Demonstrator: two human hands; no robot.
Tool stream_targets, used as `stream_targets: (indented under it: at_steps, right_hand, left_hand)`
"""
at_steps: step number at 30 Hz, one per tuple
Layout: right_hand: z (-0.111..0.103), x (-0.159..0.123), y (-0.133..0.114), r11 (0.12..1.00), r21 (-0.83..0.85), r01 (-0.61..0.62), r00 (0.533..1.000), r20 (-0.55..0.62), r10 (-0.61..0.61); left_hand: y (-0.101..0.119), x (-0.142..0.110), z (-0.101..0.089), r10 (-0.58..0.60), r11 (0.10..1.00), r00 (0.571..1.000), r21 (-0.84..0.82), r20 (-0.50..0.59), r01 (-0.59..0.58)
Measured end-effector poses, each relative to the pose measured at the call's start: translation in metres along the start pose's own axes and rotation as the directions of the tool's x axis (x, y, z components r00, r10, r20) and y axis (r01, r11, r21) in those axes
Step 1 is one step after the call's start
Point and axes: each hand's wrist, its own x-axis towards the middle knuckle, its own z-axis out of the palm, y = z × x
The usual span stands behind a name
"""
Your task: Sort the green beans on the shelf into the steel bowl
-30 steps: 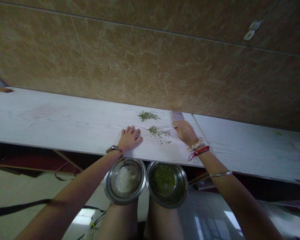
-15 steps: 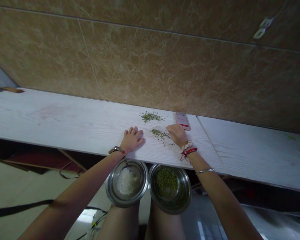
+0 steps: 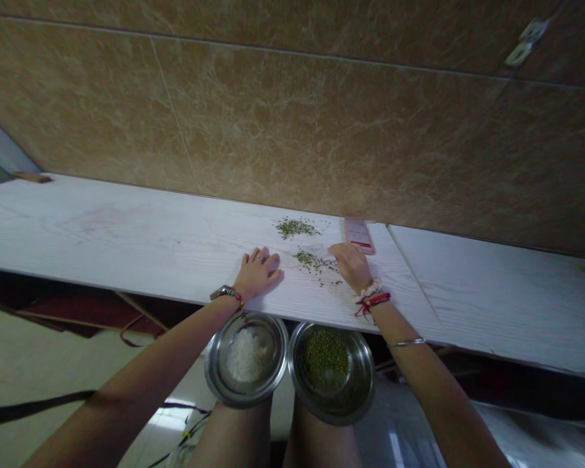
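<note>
At the far left, a wooden strip (image 3: 32, 177) lay on the white wood-grain tabletop (image 3: 127, 227) beside the wall. Farther right, the person's left hand (image 3: 258, 274) rested palm down on the tabletop, its fingers spread and holding nothing; a watch (image 3: 223, 292) circled that wrist. Just below, a steel bowl (image 3: 246, 400) held white grains (image 3: 246, 356) above the person's knees. Next came 2 scatters of green mung beans on the tabletop: a far pile (image 3: 295, 227) toward the wall and a near pile (image 3: 308, 260) between the 2 hands. A 2nd steel bowl (image 3: 357, 385), just beside the 1st, contained more mung beans. The right hand (image 3: 351, 265) hovered or rested at the near pile's right edge, fingers bunched; whether they gripped anything could not be told. Behind it, a smartphone (image 3: 358, 235) lay near the wall.
</note>
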Motion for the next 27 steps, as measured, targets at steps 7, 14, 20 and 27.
stream_targets:
  at_steps: [7,14,20,27]
  right_hand:
    - [0.004,0.002,0.007,0.999,0.049,-0.011,1.0,0.0,0.011]
    - [-0.014,-0.004,0.005,0.994,0.106,0.037,0.999,0.017,-0.039]
    - [-0.041,-0.005,0.005,0.994,0.099,0.052,0.997,0.053,-0.057]
    - [-0.07,-0.002,0.007,0.991,0.061,0.117,0.98,0.154,-0.125]
  left_hand:
    - [0.0,0.002,-0.001,0.01,1.0,1.0,0.026,0.01,-0.01]
    - [-0.001,0.002,0.003,0.004,1.0,1.0,0.007,-0.014,-0.004]
    - [-0.001,0.003,0.004,0.004,0.999,1.0,-0.036,-0.022,-0.004]
    - [-0.001,0.002,0.003,0.004,1.0,1.0,0.004,-0.001,-0.004]
